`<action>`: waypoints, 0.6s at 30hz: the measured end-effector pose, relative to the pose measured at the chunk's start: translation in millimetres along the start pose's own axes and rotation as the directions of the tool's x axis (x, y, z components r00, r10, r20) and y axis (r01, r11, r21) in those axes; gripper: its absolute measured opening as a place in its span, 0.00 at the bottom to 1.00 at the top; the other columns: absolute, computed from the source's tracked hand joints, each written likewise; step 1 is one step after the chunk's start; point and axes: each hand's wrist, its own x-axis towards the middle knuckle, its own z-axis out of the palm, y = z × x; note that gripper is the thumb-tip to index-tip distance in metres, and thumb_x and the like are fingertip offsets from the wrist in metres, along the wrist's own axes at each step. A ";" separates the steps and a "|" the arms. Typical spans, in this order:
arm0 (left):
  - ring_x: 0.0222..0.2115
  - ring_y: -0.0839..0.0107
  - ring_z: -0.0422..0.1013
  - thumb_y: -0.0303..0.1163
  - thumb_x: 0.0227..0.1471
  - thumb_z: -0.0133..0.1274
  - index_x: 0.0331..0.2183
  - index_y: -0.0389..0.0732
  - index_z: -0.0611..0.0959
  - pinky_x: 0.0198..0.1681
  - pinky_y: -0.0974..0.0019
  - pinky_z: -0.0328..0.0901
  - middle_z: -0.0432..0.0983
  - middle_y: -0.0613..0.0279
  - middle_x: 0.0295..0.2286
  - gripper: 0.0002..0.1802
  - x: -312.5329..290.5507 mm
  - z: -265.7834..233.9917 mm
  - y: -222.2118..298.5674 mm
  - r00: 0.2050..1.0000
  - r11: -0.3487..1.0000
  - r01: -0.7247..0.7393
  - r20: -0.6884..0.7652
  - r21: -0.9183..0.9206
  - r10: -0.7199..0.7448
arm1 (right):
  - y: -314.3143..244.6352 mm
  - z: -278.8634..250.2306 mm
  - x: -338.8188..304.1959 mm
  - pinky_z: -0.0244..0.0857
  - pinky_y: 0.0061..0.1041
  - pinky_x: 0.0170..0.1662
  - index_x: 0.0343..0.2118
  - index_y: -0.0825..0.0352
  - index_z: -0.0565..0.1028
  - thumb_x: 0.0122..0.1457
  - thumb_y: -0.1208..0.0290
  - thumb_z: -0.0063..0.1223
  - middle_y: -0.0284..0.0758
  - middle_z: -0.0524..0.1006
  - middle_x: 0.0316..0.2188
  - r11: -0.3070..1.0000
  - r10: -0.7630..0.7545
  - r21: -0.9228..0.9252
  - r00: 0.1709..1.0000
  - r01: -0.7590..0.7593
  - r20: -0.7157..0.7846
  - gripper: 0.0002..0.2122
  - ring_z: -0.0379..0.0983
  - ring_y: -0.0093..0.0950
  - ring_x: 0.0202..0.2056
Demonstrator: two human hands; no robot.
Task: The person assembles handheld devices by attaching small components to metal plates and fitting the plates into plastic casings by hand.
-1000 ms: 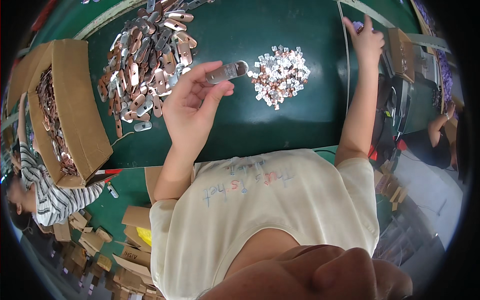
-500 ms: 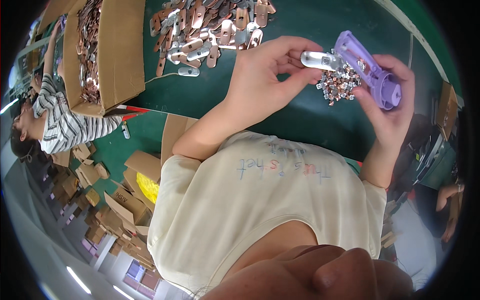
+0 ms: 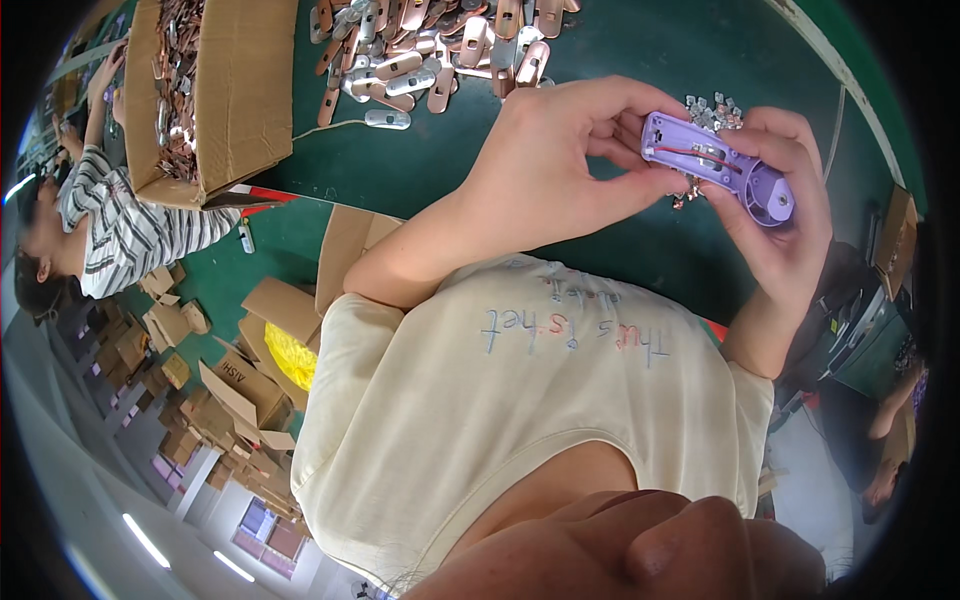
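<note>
R hand (image 3: 806, 187) & L hand (image 3: 545, 150) both clamped on purple casing (image 3: 735, 178), upper right: prob light, stiff, so I'd grip edges, sparing red wire (image 3: 682, 152)

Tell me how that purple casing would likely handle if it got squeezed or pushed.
The purple casing shows no bend between the left hand and right hand, so it's probably stiff. Its thin walls and open hollow suggest it's fairly light. The slender red wire inside could snag if pushed.
</note>
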 end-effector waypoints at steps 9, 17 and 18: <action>0.28 0.75 0.73 0.19 0.48 0.51 0.36 0.29 0.75 0.32 0.76 0.69 0.74 0.57 0.31 0.10 3.5 -0.3 -10.6 0.999 0.997 -0.007 -0.051 0.072 0.011 | 6.0 22.6 -4.3 0.63 0.20 0.34 0.34 0.71 0.71 0.37 0.80 0.63 0.39 0.69 0.34 0.976 0.130 0.185 0.989 -0.115 -0.073 0.18 0.68 0.28 0.32; 0.28 0.75 0.73 0.19 0.49 0.50 0.35 0.29 0.74 0.32 0.76 0.69 0.74 0.56 0.31 0.08 2.6 7.1 -11.9 0.998 0.994 0.018 -0.062 0.112 -0.011 | 7.5 15.8 -6.3 0.63 0.19 0.33 0.33 0.69 0.71 0.38 0.81 0.62 0.37 0.71 0.32 0.992 0.110 0.058 0.994 -0.111 0.019 0.16 0.69 0.26 0.30; 0.28 0.75 0.73 0.19 0.48 0.50 0.35 0.30 0.74 0.32 0.76 0.69 0.74 0.56 0.30 0.08 3.3 9.7 -14.5 0.994 0.994 0.049 -0.104 0.097 -0.039 | 7.9 17.9 -7.9 0.63 0.19 0.33 0.32 0.70 0.71 0.38 0.81 0.63 0.36 0.71 0.31 0.990 0.131 0.048 0.991 -0.130 -0.024 0.16 0.69 0.26 0.30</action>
